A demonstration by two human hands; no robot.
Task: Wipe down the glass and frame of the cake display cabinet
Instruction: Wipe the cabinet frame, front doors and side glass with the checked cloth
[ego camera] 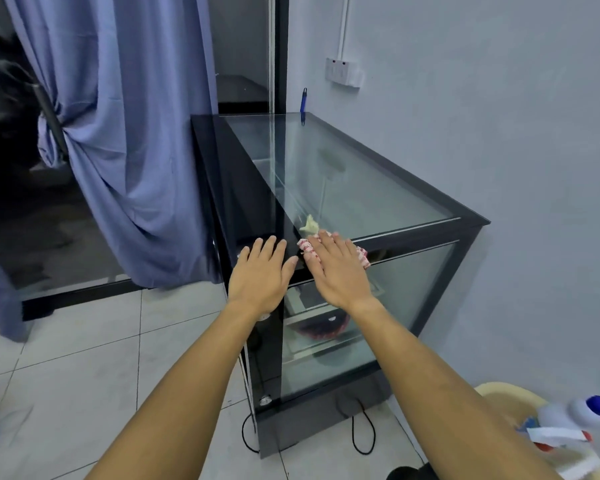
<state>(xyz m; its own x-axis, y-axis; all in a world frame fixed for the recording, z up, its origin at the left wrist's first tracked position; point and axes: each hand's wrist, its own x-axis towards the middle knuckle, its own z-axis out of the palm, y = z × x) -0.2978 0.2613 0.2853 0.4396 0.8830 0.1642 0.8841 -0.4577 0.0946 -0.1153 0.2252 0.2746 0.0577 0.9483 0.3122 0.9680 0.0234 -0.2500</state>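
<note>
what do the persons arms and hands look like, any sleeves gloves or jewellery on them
Both forearms are bare as far as the view shows: no sleeves in sight. The left hand and the right hand wear no gloves, and no rings, watch or bracelets show on fingers or wrists. Nails look short and unpainted.

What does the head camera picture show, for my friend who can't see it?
A person's right hand presses a red-and-white cloth flat on the near top edge of a black-framed glass display cabinet. The left hand rests flat beside it, fingers straight.
</note>
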